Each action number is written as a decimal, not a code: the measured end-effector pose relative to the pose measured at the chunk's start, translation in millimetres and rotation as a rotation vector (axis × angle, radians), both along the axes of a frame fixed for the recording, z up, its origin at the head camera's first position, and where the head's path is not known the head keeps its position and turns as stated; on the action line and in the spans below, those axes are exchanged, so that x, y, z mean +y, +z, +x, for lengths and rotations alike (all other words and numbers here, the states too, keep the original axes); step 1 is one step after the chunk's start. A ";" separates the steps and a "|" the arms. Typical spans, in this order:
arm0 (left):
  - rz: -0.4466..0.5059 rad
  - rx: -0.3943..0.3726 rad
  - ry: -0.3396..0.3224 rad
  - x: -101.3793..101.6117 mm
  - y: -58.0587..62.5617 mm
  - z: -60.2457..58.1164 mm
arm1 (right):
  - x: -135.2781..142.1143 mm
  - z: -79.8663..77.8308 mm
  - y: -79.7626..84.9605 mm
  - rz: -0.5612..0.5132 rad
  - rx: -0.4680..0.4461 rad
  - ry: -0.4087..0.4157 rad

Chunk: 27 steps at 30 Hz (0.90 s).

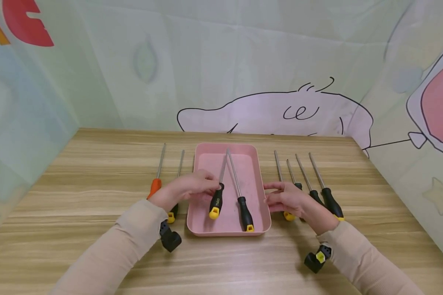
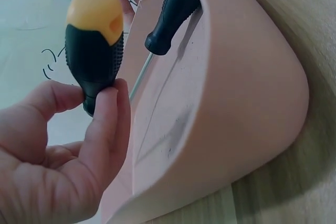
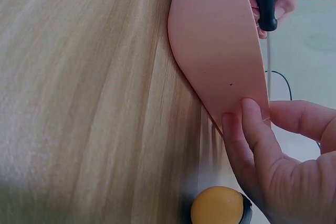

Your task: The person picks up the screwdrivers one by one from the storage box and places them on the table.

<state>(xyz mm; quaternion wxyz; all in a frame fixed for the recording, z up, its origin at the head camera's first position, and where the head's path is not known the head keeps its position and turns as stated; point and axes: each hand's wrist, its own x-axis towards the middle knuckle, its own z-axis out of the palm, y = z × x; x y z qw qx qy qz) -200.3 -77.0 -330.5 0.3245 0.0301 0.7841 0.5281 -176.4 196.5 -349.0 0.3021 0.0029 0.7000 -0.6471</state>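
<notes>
My left hand (image 1: pixel 197 185) pinches a screwdriver (image 1: pixel 216 201) with a black and yellow handle, just below the collar of the handle. Its handle is raised over the left half of a pink tray (image 1: pixel 229 234), and the shaft points to the far end. A second black and yellow screwdriver (image 1: pixel 245 213) lies inside, the two tips close together. At the tray's right side, my right hand (image 1: pixel 289 198) holds the wall, thumb (image 3: pixel 302 116) at the rim and fingers (image 3: pixel 257 124) against the outside.
Left of the tray lie an orange-handled screwdriver (image 1: pixel 155 187) and a black and yellow one (image 1: pixel 172 215), partly behind the left arm. Several more screwdrivers, one with a thick black handle (image 1: pixel 331 203), lie at the right, partly covered by my right hand. A printed cloth (image 1: pixel 221 61) hangs behind the wooden table (image 1: pixel 221 266).
</notes>
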 end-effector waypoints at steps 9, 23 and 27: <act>0.033 0.024 -0.003 -3.7 0.7 -0.7 | -0.6 1.1 1.2 -0.005 -0.003 -0.003; 0.035 0.078 -0.014 -9.2 6.8 -1.8 | 3.1 0.2 0.3 -0.056 0.005 0.026; 0.043 0.087 -0.012 -11.6 9.3 -1.4 | 1.0 0.1 0.1 -0.019 -0.004 0.000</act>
